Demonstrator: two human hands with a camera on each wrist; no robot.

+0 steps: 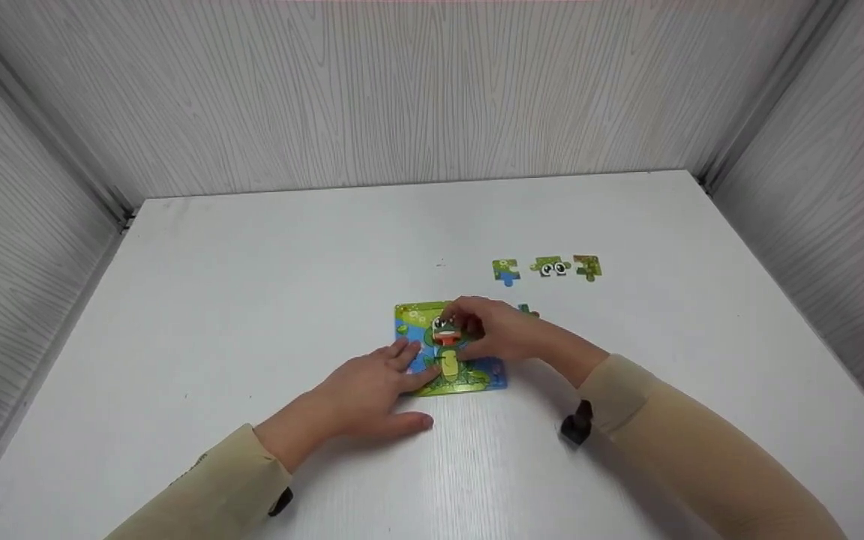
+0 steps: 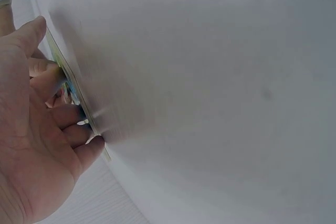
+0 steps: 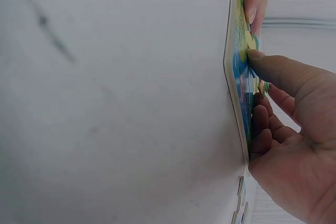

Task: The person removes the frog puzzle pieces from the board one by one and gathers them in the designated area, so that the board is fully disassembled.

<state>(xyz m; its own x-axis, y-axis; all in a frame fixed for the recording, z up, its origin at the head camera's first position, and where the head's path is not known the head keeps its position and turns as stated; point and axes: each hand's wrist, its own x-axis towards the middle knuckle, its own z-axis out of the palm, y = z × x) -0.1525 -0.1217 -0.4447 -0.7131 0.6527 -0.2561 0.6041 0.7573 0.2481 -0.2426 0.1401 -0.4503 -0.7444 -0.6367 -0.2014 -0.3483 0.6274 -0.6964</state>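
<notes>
A small frog jigsaw puzzle [image 1: 492, 379] in a thin board lies on the white table, green and blue with a frog in its middle. My left hand [image 1: 368, 390] rests with spread fingers on its left side, thumb out on the table. Over the upper right part, my right hand [image 1: 503, 330] bends its fingers and holds a puzzle piece [image 1: 445, 332] with the frog's mouth. That piece [image 3: 264, 87] stands raised off the board at the fingertips in the right wrist view. The right thumb [image 3: 268, 66] touches the puzzle's surface. The right hand hides the board's upper right corner.
Behind the board lie three loose pieces: a green-blue piece [image 1: 506, 271], an eyes piece [image 1: 551, 268] and a green corner piece [image 1: 588, 266]. Another piece [image 1: 527, 309] shows partly behind the right hand. Wood-grain panels [image 1: 402, 90] enclose the table's back and sides.
</notes>
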